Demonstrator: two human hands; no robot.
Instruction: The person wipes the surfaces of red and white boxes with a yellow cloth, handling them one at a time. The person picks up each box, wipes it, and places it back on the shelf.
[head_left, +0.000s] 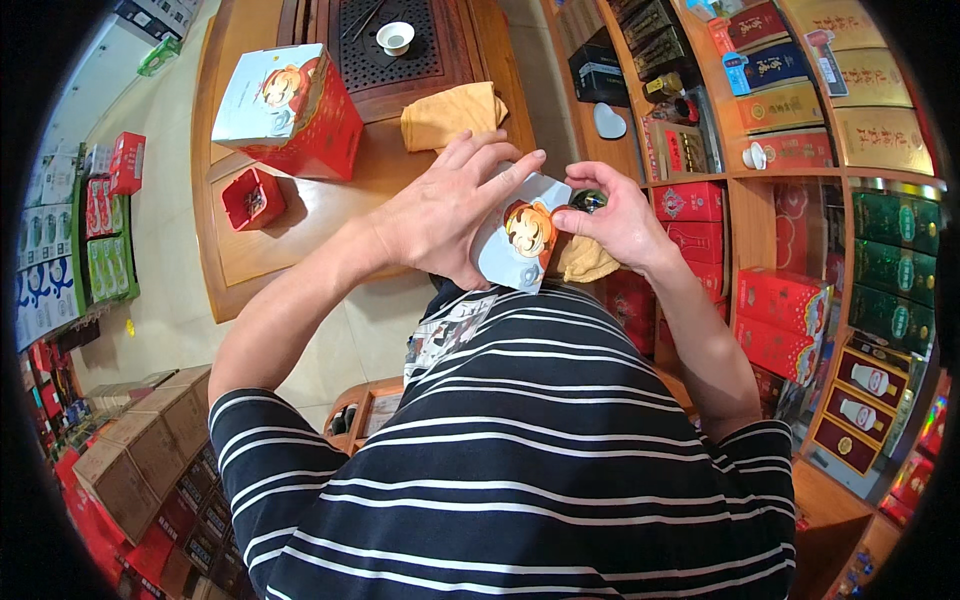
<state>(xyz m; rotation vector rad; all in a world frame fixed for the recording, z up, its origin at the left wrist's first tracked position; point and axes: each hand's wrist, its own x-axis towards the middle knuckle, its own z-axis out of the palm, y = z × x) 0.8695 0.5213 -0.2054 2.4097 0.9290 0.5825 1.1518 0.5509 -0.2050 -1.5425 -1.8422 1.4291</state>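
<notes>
A small light-blue carton box (517, 232) with a cartoon figure printed on its top is in front of my body. My left hand (450, 199) spans it, thumb on the near edge and fingers over the far side. At its right edge, the thumb of my right hand (622, 217) presses against the carton, with the other fingers curled. Just below that hand hangs a yellow cloth (589, 259); whether the fingers hold it is hidden. A dark, shiny round object (589, 199) shows partly between the right fingers and the box.
On the wooden table (330, 217) are a large red-and-white carton (315, 127), a red open container (253, 199), a folded yellow cloth (454, 112) and a white cup (395, 37) on a tea tray (352, 71). Shelves (750, 180) of boxed goods line the right; stacked cartons (142, 442) stand at left.
</notes>
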